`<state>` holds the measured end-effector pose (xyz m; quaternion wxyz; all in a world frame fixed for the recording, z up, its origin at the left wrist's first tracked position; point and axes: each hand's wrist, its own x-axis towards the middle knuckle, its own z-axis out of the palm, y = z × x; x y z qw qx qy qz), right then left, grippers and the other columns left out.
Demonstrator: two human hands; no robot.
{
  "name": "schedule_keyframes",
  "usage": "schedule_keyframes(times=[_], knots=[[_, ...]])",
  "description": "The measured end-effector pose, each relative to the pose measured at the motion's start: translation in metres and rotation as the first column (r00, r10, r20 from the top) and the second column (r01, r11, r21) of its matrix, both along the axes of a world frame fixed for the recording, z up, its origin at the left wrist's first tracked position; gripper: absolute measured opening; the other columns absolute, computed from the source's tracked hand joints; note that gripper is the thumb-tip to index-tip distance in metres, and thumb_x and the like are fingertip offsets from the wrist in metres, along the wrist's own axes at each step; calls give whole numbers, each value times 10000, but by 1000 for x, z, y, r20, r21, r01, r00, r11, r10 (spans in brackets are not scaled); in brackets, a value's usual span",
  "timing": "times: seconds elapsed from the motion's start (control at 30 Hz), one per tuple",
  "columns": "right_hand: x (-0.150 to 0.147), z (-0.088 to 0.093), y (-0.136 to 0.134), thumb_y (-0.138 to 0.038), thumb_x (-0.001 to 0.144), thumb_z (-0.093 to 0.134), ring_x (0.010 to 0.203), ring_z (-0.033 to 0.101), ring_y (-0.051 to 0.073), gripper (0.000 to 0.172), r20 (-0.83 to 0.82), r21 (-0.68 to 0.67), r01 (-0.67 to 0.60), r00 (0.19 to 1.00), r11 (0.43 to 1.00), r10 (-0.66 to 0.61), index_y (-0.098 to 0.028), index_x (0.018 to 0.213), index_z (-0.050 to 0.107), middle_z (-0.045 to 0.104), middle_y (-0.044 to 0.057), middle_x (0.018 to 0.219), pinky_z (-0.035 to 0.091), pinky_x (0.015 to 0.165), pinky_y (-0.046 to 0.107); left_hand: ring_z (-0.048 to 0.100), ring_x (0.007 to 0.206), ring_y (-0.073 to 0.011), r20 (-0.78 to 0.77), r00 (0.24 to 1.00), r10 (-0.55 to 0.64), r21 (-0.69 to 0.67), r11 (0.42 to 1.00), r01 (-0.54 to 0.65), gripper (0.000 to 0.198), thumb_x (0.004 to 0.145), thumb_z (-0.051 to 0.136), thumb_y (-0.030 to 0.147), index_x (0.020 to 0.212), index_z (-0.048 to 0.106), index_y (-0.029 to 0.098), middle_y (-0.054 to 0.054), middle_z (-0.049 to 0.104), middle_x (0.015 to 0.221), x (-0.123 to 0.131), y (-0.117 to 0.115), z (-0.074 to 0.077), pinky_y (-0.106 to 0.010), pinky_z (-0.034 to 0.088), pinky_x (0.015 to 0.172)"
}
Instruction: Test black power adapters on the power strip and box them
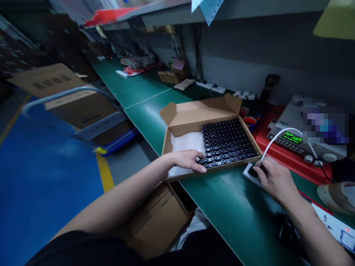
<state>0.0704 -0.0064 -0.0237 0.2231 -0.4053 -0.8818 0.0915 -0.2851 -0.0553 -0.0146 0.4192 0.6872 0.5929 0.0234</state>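
My left hand [190,160] reaches into an open cardboard box [196,108]. Its thumb and fingers close on a small black adapter [202,162] at the near end of the rows. Several rows of the same black pieces [227,140], with shiny metal pins pointing up, fill the right side of the box. White foam sheeting [188,142] lies at its left. Beside the box, my right hand [277,181] pinches a black plug-like piece [252,170] on a white power strip [251,179]. A white cable [273,142] arches up from those fingers.
A bench meter [294,142] with a green display rests on a red base [269,147]. At the right lie a tape roll [330,195] and another socket panel [332,221]. A trolley [119,144] with cartons stands left of the green bench [216,207]. A shelf [238,11] hangs overhead.
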Motion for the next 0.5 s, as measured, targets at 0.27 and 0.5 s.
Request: schedule_keyframes(times=[0.27,0.5], knots=[[-2,0,-3,-254,955,487,828,622,219,113,-4,-48,13,1000,999,-13,-206,894,570,654,76,940,473,745,347,732,889,-291,-122,990,71,43,997,-67,889,674,759,619,1402,541,159,-121,766,1000,11,-16,5,-308,531,763],[-6,9,-15,-193,932,591,940,624,225,21,48,-149,106,994,983,-99,-179,940,579,660,88,1022,499,844,354,730,974,-347,-167,979,115,178,980,-85,759,583,785,620,1197,675,187,-141,742,1171,17,-15,-2,-387,577,812]])
